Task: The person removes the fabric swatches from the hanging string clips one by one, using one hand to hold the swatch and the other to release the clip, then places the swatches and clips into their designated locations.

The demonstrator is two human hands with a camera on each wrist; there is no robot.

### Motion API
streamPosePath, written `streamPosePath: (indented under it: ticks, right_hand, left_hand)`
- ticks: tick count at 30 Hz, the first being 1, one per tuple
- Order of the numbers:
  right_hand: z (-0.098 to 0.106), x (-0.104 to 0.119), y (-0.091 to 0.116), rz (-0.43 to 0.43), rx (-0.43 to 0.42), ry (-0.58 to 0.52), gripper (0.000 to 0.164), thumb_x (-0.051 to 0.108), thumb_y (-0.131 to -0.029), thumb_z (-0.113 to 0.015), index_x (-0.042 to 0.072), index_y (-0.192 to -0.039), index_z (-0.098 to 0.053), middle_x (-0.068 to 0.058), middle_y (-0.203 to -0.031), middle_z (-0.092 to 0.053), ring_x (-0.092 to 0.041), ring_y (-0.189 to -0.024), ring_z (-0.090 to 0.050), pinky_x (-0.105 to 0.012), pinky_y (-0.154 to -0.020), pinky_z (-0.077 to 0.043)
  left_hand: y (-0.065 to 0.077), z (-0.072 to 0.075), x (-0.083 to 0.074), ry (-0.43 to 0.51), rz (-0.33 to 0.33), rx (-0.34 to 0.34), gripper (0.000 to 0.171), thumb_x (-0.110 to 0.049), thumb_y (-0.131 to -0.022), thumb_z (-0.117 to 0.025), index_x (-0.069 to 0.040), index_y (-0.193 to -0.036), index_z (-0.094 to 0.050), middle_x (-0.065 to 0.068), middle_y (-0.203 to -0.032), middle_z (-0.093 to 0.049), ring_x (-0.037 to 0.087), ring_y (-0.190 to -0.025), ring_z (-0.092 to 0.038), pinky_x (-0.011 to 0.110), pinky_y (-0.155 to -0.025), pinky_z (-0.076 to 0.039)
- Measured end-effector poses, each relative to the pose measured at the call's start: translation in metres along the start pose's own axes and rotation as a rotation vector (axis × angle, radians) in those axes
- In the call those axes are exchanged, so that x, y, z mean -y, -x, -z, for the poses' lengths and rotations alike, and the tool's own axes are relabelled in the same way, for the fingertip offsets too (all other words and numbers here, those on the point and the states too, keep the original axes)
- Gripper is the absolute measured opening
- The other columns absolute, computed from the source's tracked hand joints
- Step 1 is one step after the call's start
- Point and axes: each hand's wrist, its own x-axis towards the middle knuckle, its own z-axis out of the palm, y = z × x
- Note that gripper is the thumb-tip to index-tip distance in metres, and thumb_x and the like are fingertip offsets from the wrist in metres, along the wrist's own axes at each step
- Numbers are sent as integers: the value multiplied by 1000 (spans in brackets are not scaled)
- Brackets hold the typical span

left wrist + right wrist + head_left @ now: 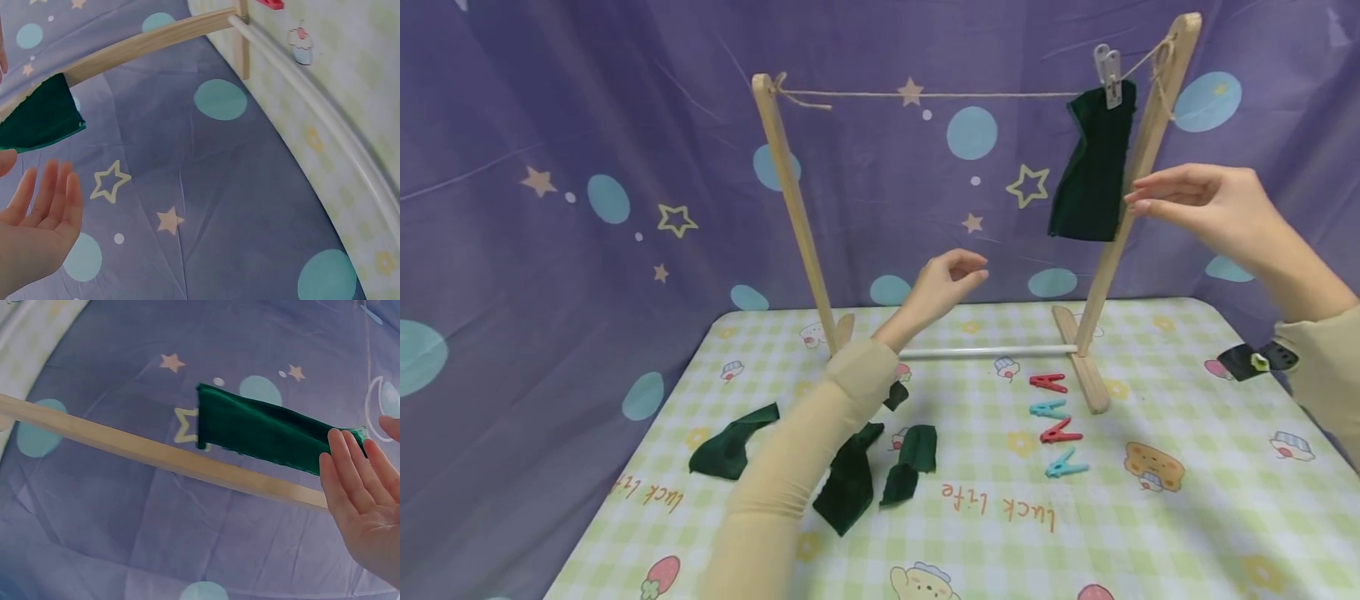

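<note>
A dark green piece of cloth (1093, 179) hangs from the string (985, 94) near its right end, held by a pale clothespin (1110, 77). Beside the cloth's lower right part and the right post is my right hand (1217, 204), fingers loosely bent and nothing in them. In the right wrist view the fingers (351, 469) look straight and overlap one end of the cloth. My left hand (946, 283) hovers below the string, left of the cloth, relaxed and holding nothing. Its palm and spread fingers show in the left wrist view, just under the cloth's hem (47, 140).
The wooden frame has a left post (797, 208), a right post (1142, 167) and a white bottom bar (992, 352). Red clothespins (1060, 432) and light blue clothespins (1066, 464) lie by its right foot (1086, 371). Several green cloth pieces (850, 479) lie at left, partly behind my left sleeve.
</note>
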Motion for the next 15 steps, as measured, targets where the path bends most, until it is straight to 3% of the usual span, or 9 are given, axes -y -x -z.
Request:
streamPosePath:
  ticks: [8, 15]
  right_hand:
    - [9, 13, -13, 62, -84, 31, 34, 16, -85, -60, 4, -116, -57, 22, -91, -61, 11, -81, -56, -2, -68, -38]
    - [17, 23, -26, 101, -134, 74, 33, 15, -85, -59, 8, -117, -57, 25, -90, -58, 14, -82, -53, 0, -72, -37]
  left_hand:
    - [-13, -10, -9, 60, -80, -91, 24, -17, -87, -58, -7, -108, -59, 5, -100, -63, 13, -87, -58, 19, -74, -45]
    - [-21, -12, -18, 95, -153, -139, 24, -14, -87, -57, -4, -109, -59, 9, -100, -63, 15, -89, -59, 16, -75, -44]
